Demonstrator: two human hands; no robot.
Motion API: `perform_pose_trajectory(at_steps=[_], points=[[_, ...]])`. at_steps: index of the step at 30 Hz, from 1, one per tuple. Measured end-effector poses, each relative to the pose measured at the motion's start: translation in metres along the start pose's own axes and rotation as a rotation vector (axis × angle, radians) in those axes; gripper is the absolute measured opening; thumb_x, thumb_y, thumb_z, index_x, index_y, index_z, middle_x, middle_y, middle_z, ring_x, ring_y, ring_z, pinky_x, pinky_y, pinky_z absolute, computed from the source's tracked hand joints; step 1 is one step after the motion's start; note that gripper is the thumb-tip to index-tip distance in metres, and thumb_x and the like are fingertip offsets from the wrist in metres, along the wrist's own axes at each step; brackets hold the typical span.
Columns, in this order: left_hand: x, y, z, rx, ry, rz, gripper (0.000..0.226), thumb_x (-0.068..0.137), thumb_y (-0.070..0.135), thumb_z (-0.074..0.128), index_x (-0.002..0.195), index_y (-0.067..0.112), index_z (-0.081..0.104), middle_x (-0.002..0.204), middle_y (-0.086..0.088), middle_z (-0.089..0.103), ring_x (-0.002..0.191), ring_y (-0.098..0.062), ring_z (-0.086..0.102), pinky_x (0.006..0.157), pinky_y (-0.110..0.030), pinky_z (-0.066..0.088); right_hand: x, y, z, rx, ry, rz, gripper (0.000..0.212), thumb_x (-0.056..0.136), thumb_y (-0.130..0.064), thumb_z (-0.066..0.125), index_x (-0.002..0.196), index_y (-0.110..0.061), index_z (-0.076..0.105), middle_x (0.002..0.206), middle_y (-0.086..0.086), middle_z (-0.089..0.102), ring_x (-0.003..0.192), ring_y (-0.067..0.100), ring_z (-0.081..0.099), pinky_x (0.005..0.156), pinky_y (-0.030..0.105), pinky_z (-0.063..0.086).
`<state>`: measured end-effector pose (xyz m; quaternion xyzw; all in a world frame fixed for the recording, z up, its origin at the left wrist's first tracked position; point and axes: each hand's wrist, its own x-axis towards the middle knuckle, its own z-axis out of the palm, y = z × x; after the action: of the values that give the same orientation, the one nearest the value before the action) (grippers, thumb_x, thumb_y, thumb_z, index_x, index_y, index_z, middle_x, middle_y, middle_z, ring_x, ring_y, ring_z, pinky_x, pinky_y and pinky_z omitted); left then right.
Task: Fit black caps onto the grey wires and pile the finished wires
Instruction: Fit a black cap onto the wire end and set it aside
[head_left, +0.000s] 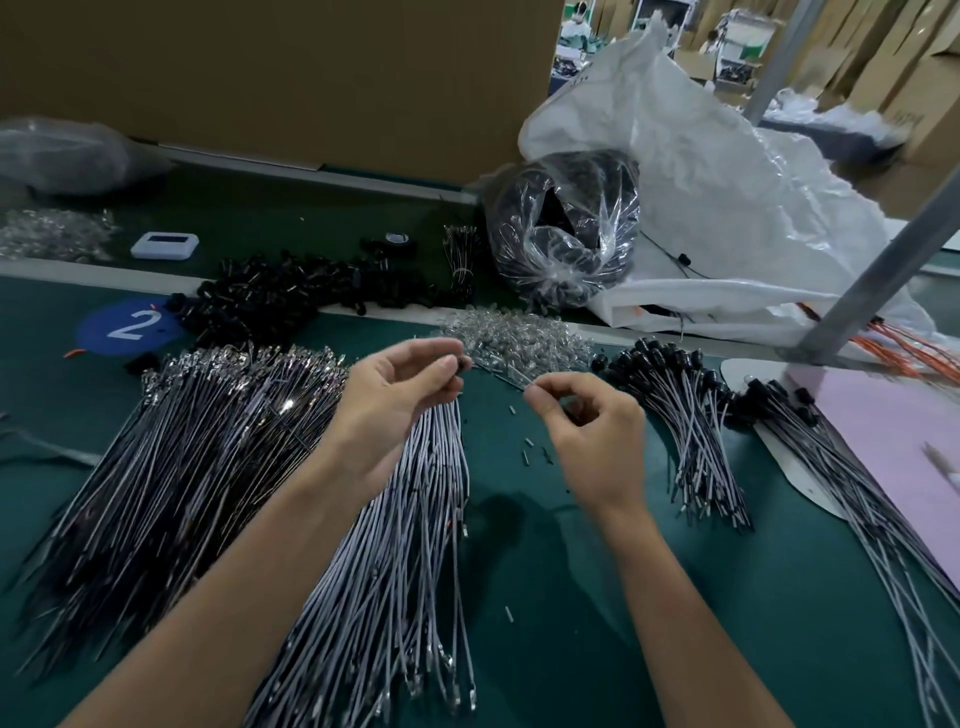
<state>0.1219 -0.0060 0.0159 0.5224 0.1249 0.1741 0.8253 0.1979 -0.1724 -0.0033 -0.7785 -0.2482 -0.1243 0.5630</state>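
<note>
Over the middle of the dark green surface, pinching a small black cap between the thumb and curled fingertips of the left hand. Just beside it, thumb and forefinger of the right hand closed on a thin pale piece, too blurred to name. Under the left wrist, a fanned bundle of bare grey wires running toward the near edge. Left of that, a larger, darker bundle of wires with metal terminals. Toward the right edge, two piles of grey wires fitted with black caps, the outer one beside a pink sheet. Along the far edge, a heap of loose black caps, a heap of small clear plastic pieces, a clear bag of black parts and a crumpled white sack. Near the far left corner, a round blue sticker marked 2.
</note>
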Motion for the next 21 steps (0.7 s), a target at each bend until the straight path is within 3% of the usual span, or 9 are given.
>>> perform_pose_trajectory(at_steps=[5, 10, 13, 16, 21], points=[[-0.003, -0.001, -0.001, -0.097, -0.057, -0.017, 0.03, 0.077, 0.003, 0.061, 0.105, 0.006, 0.07, 0.094, -0.007, 0.074, 0.083, -0.014, 0.071, 0.077, -0.02, 0.057, 0.008, -0.001, -0.007, 0.083, -0.008, -0.001, 0.004, 0.086, -0.013, 0.074, 0.082, -0.015, 0.074, 0.074, -0.003, 0.069, 0.059, 0.003, 0.053, 0.058, 0.015, 0.039], [-0.002, 0.004, -0.007, -0.129, -0.059, -0.05, 0.02, 0.095, -0.001, 0.047, 0.104, 0.0, 0.065, 0.1, -0.015, 0.073, 0.092, -0.021, 0.073, 0.075, -0.024, 0.058, -0.003, 0.001, 0.004, 0.089, 0.002, -0.05, 0.011, 0.086, -0.011, 0.073, 0.08, -0.02, 0.071, 0.071, -0.01, 0.064, 0.057, 0.004, 0.052, 0.056, 0.013, 0.037], [0.0, 0.011, -0.009, -0.053, -0.081, -0.039, 0.018, 0.089, 0.009, 0.054, 0.106, 0.002, 0.058, 0.104, -0.017, 0.073, 0.092, -0.024, 0.073, 0.075, -0.028, 0.06, -0.006, -0.001, 0.008, 0.062, 0.014, -0.095, 0.009, 0.086, -0.01, 0.073, 0.081, -0.018, 0.071, 0.074, -0.006, 0.066, 0.062, 0.007, 0.055, 0.057, 0.018, 0.041], [0.0, 0.014, -0.012, 0.023, -0.086, 0.018, 0.024, 0.077, 0.016, 0.066, 0.1, 0.008, 0.063, 0.106, -0.012, 0.074, 0.095, -0.021, 0.072, 0.078, -0.027, 0.059, -0.01, -0.001, 0.008, 0.102, 0.016, -0.092, 0.01, 0.086, -0.01, 0.072, 0.081, -0.019, 0.071, 0.075, -0.003, 0.067, 0.063, 0.009, 0.056, 0.058, 0.02, 0.043], [-0.006, 0.002, -0.014, -0.1, -0.06, 0.007, 0.019, 0.066, 0.013, 0.074, 0.085, 0.014, 0.073, 0.08, -0.001, 0.072, 0.07, -0.009, 0.067, 0.061, -0.016, 0.054, -0.013, -0.003, 0.011, 0.185, -0.007, -0.059, 0.01, 0.086, -0.01, 0.072, 0.08, -0.018, 0.07, 0.07, -0.005, 0.065, 0.058, 0.006, 0.052, 0.054, 0.017, 0.04]])
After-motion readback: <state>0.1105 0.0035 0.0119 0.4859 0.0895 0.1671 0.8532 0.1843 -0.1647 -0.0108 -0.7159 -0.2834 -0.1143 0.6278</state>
